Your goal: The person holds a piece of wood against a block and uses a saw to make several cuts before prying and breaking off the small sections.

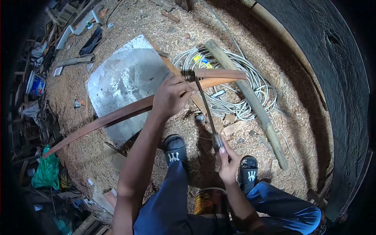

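Note:
My left hand (172, 96) is closed around a long reddish-brown wooden strip (113, 117), which runs from the lower left toward the middle. Fingers wrapped about its handle, my right hand (229, 162) grips a long-bladed knife (208, 109). The narrow dark blade points up and away, and its tip end overlaps the strip just right of my left hand. Beyond the blade, a reddish-brown length of wood (221, 73) lies over an orange-toned one (215, 82); both reach toward a round pole (254, 107).
A grey metal sheet (125, 78) lies under the strip. Coiled pale cable (254, 94) surrounds the pole on the shavings-covered ground. Between my legs stands a dark printed bucket (211, 201). A green plastic bag (46, 172) and scrap lie left; a dark curved timber wall (333, 78) rises right.

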A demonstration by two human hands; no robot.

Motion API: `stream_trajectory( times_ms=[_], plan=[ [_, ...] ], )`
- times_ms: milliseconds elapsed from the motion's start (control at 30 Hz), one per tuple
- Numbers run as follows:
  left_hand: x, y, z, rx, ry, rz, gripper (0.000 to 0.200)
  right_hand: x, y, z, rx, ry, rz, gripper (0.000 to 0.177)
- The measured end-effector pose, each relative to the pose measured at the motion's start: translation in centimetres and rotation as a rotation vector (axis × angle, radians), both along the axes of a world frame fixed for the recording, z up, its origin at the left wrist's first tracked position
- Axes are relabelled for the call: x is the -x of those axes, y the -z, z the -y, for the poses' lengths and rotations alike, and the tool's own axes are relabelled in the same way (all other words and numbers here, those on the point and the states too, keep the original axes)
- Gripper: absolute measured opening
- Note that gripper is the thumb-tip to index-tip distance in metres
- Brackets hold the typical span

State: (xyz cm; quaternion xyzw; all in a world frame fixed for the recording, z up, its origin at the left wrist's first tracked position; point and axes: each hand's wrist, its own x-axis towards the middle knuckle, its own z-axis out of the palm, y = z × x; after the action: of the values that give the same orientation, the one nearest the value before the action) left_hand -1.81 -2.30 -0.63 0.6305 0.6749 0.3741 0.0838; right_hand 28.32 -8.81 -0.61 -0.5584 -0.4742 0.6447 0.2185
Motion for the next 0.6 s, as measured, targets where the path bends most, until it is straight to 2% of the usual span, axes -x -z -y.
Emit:
stream_trajectory(
  times_ms=[33, 133, 267, 333, 367, 433, 467, 533, 600],
  plan=[
    [0.1, 0.1, -0.1, -0.004, 0.003, -0.005, 0.011, 1.5, 0.9, -1.4, -0.202, -0.018, -0.100, 0.038],
    [0.3, 0.5, -0.1, -0.019, 0.042, -0.040, 0.011, 7.3, 2.9, -5.1, -0.282, -0.011, -0.144, 0.038],
    [0.4, 0.1, 0.1, -0.001, 0.000, 0.024, 0.011, 4.8, 1.0, -3.2, -0.252, 0.013, -0.160, 0.037],
    [0.4, 0.0, -0.4, -0.020, -0.003, 0.025, 0.011, 1.1, 0.0, -0.3, -0.040, -0.059, -0.013, 0.037],
    [0.3, 0.1, -0.3, -0.019, 0.006, 0.008, 0.012, 0.6, -0.3, -0.1, -0.042, -0.069, -0.006, 0.037],
    [0.0, 0.6, 0.2, -0.010, 0.012, -0.007, 0.012, -0.2, -0.7, 0.2, 0.036, 0.051, -0.022, 0.037],
    [0.2, 0.8, 0.2, 0.002, 0.018, 0.020, 0.012, 0.7, -0.2, -0.5, 0.034, 0.062, -0.025, 0.037],
    [0.3, 0.7, -0.2, 0.009, 0.022, 0.046, 0.012, 4.6, 1.6, -3.9, -0.234, -0.027, -0.089, 0.038],
    [0.6, 0.5, -0.2, -0.015, 0.009, 0.008, 0.011, 8.1, 3.4, -5.8, -0.242, 0.029, -0.223, 0.038]
  ],
)
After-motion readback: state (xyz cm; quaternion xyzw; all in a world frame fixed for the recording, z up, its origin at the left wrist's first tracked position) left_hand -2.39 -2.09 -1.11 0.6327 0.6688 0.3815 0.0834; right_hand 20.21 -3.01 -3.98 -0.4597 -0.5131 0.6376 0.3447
